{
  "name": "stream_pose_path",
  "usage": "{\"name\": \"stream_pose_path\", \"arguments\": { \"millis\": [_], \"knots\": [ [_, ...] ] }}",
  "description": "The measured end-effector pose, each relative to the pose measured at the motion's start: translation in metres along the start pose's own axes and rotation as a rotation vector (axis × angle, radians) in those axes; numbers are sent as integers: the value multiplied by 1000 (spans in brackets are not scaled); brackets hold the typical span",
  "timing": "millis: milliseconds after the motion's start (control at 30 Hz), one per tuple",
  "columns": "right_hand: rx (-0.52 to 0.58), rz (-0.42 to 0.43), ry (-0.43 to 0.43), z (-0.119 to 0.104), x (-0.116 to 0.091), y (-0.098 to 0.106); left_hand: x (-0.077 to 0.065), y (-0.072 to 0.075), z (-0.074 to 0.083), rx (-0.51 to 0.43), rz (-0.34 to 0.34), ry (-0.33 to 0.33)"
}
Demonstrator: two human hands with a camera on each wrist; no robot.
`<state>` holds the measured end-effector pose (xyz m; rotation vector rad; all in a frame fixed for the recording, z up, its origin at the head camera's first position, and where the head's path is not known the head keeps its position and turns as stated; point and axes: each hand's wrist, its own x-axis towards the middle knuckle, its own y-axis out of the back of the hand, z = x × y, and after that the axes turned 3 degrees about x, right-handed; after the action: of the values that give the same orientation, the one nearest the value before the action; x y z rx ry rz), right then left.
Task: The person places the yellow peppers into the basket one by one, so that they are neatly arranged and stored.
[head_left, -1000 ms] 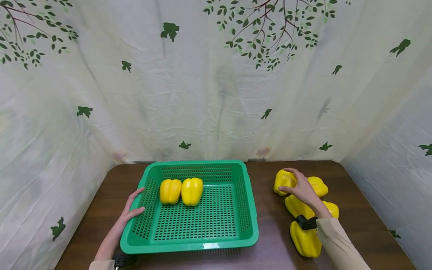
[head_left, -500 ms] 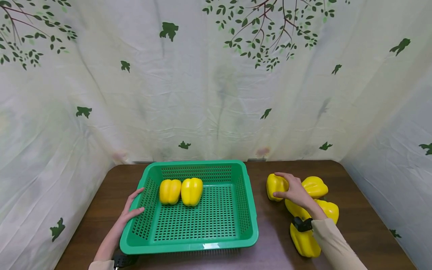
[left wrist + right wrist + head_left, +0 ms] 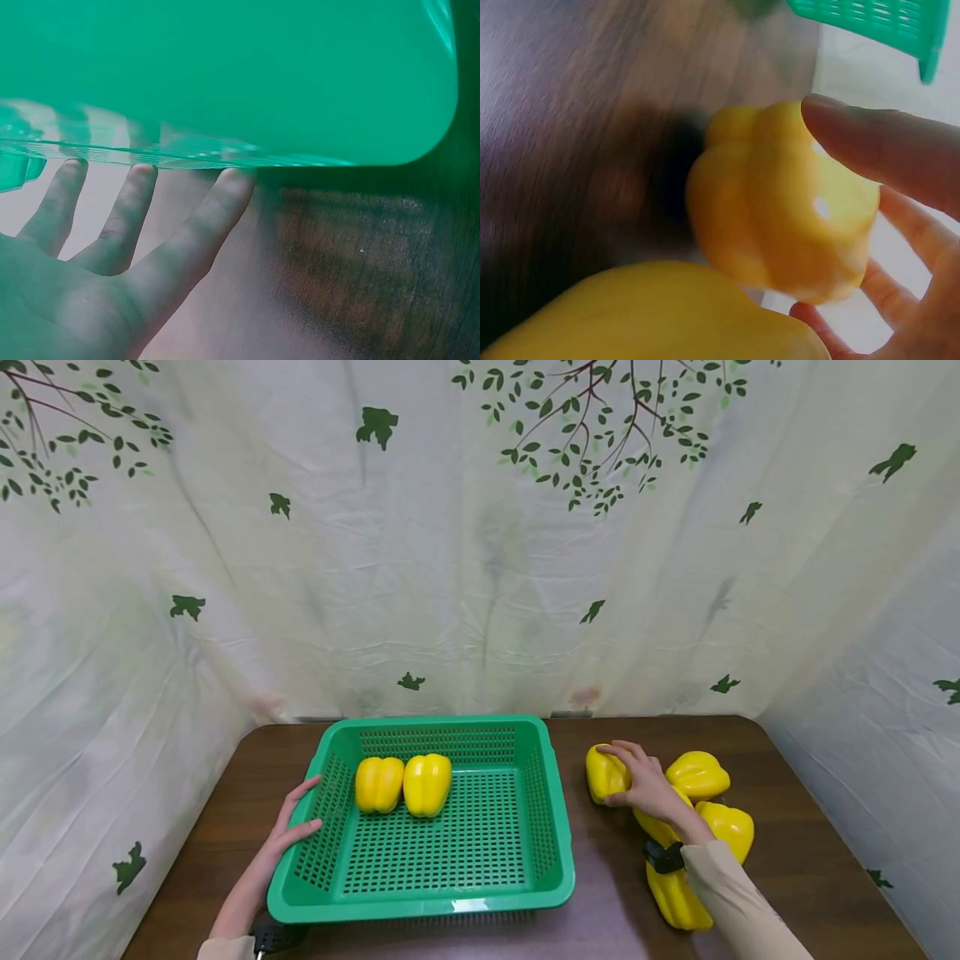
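On the right side of the table, my right hand [image 3: 651,785] grips a yellow bell pepper [image 3: 603,774], its thumb on one side and fingers on the other. The right wrist view shows this pepper [image 3: 772,202] blurred, with a shadow on the wood beside it. A green perforated basket [image 3: 420,912] stands left of centre, holding two yellow bell peppers [image 3: 427,785] side by side toward its back. At the basket's left side is my left hand [image 3: 279,835], thumb and fingers spread. Straight fingers [image 3: 131,210] meet the basket wall in the left wrist view.
Several more yellow bell peppers lie around the right forearm: one behind [image 3: 699,774], one to the right [image 3: 727,828] and one nearer the front [image 3: 678,897], partly covered. A brown wooden table [image 3: 795,860] reaches back to a leaf-patterned curtain [image 3: 480,568].
My right hand has moved left with the bell pepper, away from the other peppers and closer to the basket. The left hand and basket stay put.
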<state>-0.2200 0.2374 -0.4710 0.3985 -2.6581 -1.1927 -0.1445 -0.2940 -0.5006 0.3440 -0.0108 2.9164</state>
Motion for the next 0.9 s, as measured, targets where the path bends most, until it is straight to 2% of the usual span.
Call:
{"name": "stream_pose_path", "arguments": {
  "millis": [200,433,700,900],
  "knots": [
    [-62,6,-16,-1,1,-4,1,0,-1,-2,-5,-19],
    [-83,36,-24,-4,1,-5,2,1,-1,-10,-13,-37],
    [-58,70,-27,-7,-2,-3,2,0,-1,-25,-26,-50],
    [-17,73,-37,-9,-2,2,0,0,1,-2,-5,-11]
  ]
}}
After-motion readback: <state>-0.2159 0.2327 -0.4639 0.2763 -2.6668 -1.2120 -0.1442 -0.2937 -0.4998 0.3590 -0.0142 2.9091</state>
